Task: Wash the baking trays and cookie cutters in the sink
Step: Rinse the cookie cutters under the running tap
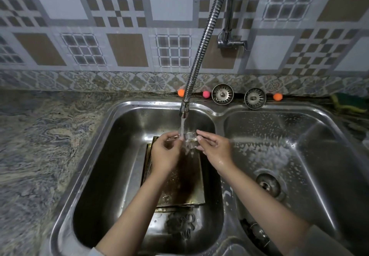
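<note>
A small metal cookie cutter [189, 138] sits under the running water from the flexible faucet [184, 110]. My left hand [165, 152] pinches its left side, and my right hand [214, 148] pinches its right side. Below the hands, a dark, stained baking tray [185, 186] lies flat in the left sink basin [111, 176]. More cookie cutters [180, 225] lie on the basin floor in front of the tray.
The right basin [299, 156] is wet and soapy, with an open drain [268, 184]. Two sink strainers [222, 94] lean against the backsplash beside small orange and pink balls. A green and yellow sponge [349, 102] lies at the far right. Granite counter [40, 146] lies left.
</note>
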`<act>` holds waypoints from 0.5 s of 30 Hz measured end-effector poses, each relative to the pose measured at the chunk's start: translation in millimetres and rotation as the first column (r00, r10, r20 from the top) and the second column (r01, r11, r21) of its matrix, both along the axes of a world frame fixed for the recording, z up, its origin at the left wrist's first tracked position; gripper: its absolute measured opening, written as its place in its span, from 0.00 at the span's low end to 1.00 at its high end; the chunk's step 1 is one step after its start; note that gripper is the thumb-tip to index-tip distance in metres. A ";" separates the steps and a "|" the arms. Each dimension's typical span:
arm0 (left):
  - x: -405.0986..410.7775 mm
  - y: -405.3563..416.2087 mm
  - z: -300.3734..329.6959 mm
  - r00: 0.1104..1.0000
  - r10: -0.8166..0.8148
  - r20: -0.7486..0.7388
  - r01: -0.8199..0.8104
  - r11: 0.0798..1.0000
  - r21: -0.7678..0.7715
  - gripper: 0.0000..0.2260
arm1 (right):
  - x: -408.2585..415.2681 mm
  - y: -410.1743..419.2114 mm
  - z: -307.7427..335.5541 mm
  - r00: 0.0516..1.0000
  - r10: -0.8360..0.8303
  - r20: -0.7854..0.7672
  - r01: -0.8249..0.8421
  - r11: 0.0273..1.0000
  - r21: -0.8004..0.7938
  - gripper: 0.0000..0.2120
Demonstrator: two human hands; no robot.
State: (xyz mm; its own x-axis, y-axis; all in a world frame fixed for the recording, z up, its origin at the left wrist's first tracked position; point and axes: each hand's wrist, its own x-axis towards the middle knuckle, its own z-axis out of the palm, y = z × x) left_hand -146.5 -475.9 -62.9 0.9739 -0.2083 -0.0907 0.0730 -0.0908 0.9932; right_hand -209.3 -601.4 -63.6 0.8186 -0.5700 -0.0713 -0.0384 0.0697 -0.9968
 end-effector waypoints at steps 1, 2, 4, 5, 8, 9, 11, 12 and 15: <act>-0.5 1.1 0.0 1.000 0.015 0.019 -0.014 1.000 -0.004 0.06 | 1.1 2.0 -1.3 1.000 0.007 0.001 -0.007 1.000 0.001 0.10; -0.3 3.3 -1.2 0.999 0.028 0.033 -0.028 1.000 -0.006 0.07 | 2.4 4.4 -2.3 1.000 0.011 0.007 -0.011 1.000 0.007 0.11; -0.1 8.2 -1.1 0.997 0.041 0.061 -0.041 0.999 -0.001 0.08 | 5.1 9.7 -4.6 1.000 0.007 0.015 -0.007 1.000 0.021 0.11; -0.1 10.3 -0.5 0.996 0.045 0.074 -0.045 0.999 -0.002 0.09 | 6.1 12.1 -5.3 1.000 0.006 0.013 -0.006 1.000 0.025 0.11; -0.7 16.5 1.3 0.993 0.049 0.105 -0.048 0.999 -0.015 0.08 | 9.0 18.1 -7.8 1.000 0.019 0.013 -0.019 1.000 0.020 0.11; -0.2 18.5 0.2 0.993 0.051 0.109 -0.049 0.999 -0.015 0.08 | 9.8 19.9 -9.0 1.000 0.024 0.016 -0.024 0.999 0.031 0.11; 0.6 22.3 -3.0 0.994 0.049 0.099 -0.047 0.999 -0.018 0.08 | 10.6 22.4 -10.4 1.000 0.024 0.012 -0.024 0.999 0.042 0.11; 1.2 23.5 -4.8 0.995 0.049 0.083 -0.047 0.999 -0.027 0.08 | 10.3 23.0 -10.0 1.000 0.022 0.007 -0.023 0.999 0.046 0.11; 2.9 21.6 -4.4 0.995 0.052 0.080 -0.052 0.999 -0.003 0.07 | 8.8 20.7 -8.1 1.000 0.011 0.006 -0.011 0.998 0.060 0.11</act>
State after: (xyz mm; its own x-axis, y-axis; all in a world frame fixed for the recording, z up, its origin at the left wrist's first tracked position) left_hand -143.5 -454.3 -67.3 0.9875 -0.1573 -0.0122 -0.0018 -0.0883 0.9961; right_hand -200.5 -580.7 -71.8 0.8253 -0.5557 -0.1009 -0.0343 0.1290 -0.9911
